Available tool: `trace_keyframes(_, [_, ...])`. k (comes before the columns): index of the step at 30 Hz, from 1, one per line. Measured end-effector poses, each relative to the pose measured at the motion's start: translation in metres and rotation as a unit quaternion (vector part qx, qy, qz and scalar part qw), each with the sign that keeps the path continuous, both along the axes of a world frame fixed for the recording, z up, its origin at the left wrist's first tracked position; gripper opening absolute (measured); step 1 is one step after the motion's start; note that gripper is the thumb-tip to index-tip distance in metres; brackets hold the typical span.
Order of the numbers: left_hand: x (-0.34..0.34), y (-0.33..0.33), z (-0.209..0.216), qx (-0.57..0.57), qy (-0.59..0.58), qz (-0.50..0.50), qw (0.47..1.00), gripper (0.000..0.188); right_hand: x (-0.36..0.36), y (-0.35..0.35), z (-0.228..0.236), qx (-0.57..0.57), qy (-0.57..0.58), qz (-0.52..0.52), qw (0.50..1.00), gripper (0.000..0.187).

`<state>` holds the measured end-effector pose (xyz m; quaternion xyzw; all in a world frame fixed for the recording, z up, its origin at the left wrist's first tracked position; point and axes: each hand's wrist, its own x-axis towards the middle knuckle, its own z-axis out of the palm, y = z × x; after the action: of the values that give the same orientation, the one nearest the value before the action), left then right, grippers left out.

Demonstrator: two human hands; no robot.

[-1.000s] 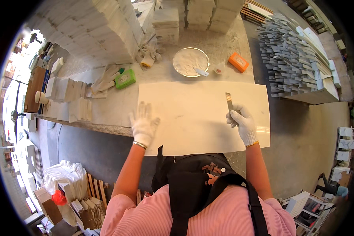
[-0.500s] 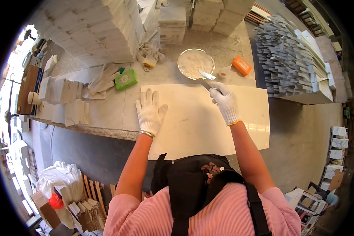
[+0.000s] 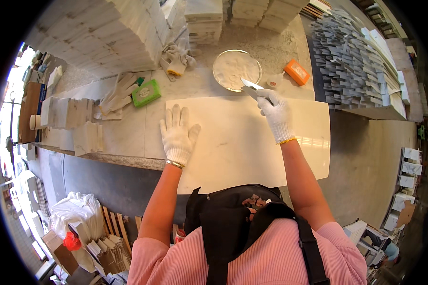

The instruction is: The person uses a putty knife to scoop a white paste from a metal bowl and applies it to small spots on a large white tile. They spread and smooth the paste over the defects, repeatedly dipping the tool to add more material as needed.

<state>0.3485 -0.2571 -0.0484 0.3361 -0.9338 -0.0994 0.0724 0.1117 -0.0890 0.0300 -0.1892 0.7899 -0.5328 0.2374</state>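
Note:
My left hand [image 3: 178, 134], in a white knit glove, lies flat with fingers spread on the left part of a glossy cream-white stone slab [image 3: 223, 142]. In my right hand [image 3: 276, 114], gloved the same way, is a grey flat-bladed putty knife [image 3: 250, 91], its blade pointing up and left toward the bowl. A round metal-rimmed bowl [image 3: 236, 69] holds a pale paste or powder. A small white-handled tool [image 3: 251, 83] rests at the bowl's near right rim, right by my right fingertips; I cannot tell whether they touch it.
An orange box [image 3: 296, 72] and a small white cup [image 3: 274, 80] stand right of the bowl. A green box [image 3: 146, 93] and used gloves [image 3: 116, 97] lie at left. Tall stone stacks [image 3: 95, 38] rise behind; many thin strips [image 3: 347, 66] are piled right.
My right hand has shifted slightly up, bringing the putty knife and fingers closer to the white-handled tool by the bowl. My left hand stays flat on the slab. The view has shifted slightly.

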Motion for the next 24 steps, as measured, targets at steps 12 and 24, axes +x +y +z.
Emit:
trace_keyframes(12, [-0.001, 0.0, 0.004, 0.013, -0.007, 0.002, 1.0, 0.07, -0.003, -0.016, -0.008, 0.011, -0.043, -0.036, 0.998, 0.03])
trace_keyframes(24, [0.0, 0.001, 0.001, -0.005, 0.002, -0.001, 1.0, 0.069, -0.002, -0.009, -0.011, -0.052, -0.094, -0.043, 0.993, 0.031])
